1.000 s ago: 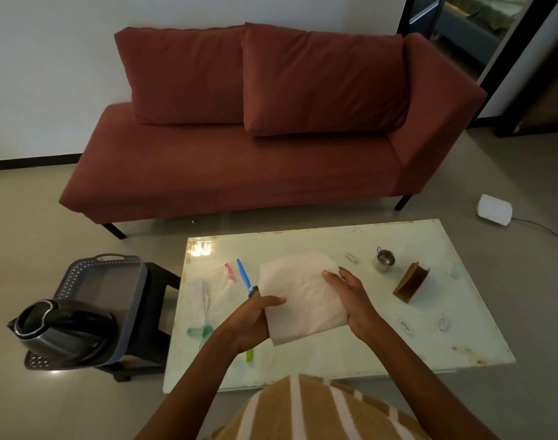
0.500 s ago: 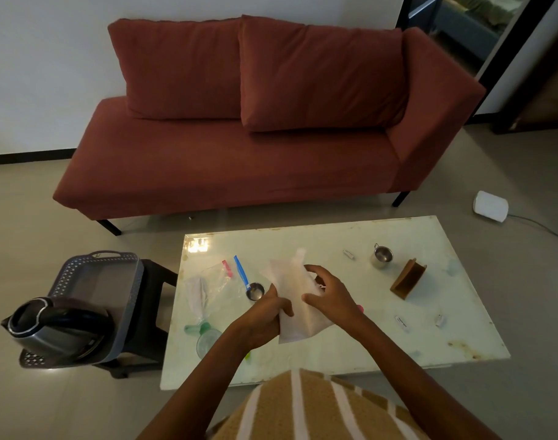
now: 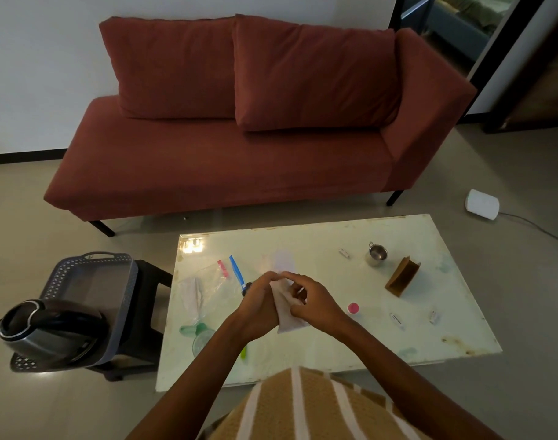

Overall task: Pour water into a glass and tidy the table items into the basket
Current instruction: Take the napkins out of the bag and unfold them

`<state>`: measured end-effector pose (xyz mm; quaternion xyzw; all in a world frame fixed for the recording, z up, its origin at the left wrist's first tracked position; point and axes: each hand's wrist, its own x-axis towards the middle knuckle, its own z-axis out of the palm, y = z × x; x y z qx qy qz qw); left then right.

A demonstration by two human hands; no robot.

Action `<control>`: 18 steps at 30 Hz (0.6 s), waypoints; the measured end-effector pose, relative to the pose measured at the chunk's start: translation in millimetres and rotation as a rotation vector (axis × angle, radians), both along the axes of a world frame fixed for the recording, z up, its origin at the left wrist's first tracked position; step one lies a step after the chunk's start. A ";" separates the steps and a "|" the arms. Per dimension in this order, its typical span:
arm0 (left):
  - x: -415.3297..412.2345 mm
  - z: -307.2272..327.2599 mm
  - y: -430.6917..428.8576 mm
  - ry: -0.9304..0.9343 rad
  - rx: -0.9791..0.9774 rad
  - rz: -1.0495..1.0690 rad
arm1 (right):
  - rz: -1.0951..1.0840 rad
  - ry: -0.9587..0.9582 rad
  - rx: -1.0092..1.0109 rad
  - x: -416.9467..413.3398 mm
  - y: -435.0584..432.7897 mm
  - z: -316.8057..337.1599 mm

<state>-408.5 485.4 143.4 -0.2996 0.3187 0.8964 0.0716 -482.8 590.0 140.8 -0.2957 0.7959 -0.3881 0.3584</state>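
Low white glass-topped table [image 3: 398, 344], stained at the near right corner.
9 o'clock: clear plastic bag [image 3: 207, 281], with a blue-handled spoon [image 3: 235, 268] just beside it.
8 o'clock: green piece [image 3: 199, 329] near the left edge.
1 o'clock: steel cup [image 3: 376, 255], with a small sachet [image 3: 343, 252] beside it.
2 o'clock: brown cardboard holder [image 3: 403, 276].
4 o'clock: pink cap [image 3: 353, 308] and two more sachets, apart.

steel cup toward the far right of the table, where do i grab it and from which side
Probably take the steel cup round its wall below the rim, from above on the near side: it stands upright, mouth up, and the handle at its far-left rim looks too small for fingers. The brown card holder stands close on its right.
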 end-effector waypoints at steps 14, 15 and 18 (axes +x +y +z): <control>-4.3 -26.3 -16.2 -0.113 -0.003 0.040 | -0.220 -0.243 -0.148 3.5 -5.1 -3.4; -5.3 -25.8 -17.1 -0.130 -0.020 0.034 | -0.290 -0.286 -0.148 1.6 -8.2 -5.0; -12.0 -23.0 -14.6 -0.153 -0.115 -0.036 | -0.371 -0.429 -0.110 4.3 -19.7 -8.8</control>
